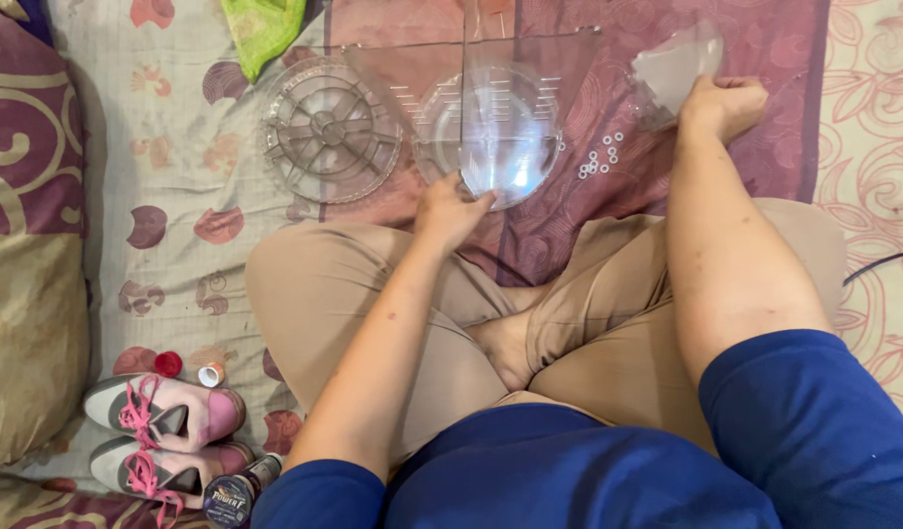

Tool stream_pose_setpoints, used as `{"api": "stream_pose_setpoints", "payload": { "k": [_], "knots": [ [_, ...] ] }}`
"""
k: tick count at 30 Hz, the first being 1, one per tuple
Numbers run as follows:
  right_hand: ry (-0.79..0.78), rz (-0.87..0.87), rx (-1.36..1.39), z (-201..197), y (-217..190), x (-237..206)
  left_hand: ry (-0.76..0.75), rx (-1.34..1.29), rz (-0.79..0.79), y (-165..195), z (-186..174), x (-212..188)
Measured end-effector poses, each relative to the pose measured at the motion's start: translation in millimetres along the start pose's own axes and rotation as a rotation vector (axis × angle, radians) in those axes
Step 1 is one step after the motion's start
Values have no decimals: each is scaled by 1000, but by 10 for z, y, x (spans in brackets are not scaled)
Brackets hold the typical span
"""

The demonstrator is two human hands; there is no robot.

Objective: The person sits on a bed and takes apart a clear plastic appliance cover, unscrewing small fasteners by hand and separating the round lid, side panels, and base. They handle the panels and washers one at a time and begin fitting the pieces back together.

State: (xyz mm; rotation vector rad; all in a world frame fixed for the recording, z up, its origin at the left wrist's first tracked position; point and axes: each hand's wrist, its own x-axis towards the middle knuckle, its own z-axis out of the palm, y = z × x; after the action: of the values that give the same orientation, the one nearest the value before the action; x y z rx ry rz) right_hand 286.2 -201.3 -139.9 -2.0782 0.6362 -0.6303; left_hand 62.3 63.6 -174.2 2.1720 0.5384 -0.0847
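The left hand (pixel 451 208) rests its fingertips, loosely apart, on the near edge of a clear plastic dome (pixel 505 132) that lies on the patterned bedsheet (pixel 177 176) just beyond the crossed legs. To the right, the right hand (pixel 723 103) has its grip clamped on a clear curved plastic piece (pixel 672 69), lifted above small white rings (pixel 600 157). A round spoked clear disc (pixel 329 129) lies left of the dome, and pink-laced shoes (pixel 163 431) sit at near left.

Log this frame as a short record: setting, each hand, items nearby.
setting: person sits cross-legged on patterned bedsheet
left hand: touches clear plastic round dish
right hand: grips clear curved plastic piece
nearby: clear round spoked plastic grille; small white rings; grey shoes with pink laces; green cloth
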Motion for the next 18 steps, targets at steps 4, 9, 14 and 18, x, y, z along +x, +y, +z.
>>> {"api": "stream_pose_setpoints", "payload": {
  "k": [4,9,14,18],
  "knots": [
    [-131,339,564,-101,-162,-100,-29,35,123,-52,-96,-53],
    [-618,684,965,-376,-292,-392,52,110,238,-70,-54,-43],
    [-734,741,996,-803,46,-1218,23,60,200,-5,-88,-92],
    [-859,800,727,-804,237,-1730,70,-28,247,13,-122,-112]
  ]
}}
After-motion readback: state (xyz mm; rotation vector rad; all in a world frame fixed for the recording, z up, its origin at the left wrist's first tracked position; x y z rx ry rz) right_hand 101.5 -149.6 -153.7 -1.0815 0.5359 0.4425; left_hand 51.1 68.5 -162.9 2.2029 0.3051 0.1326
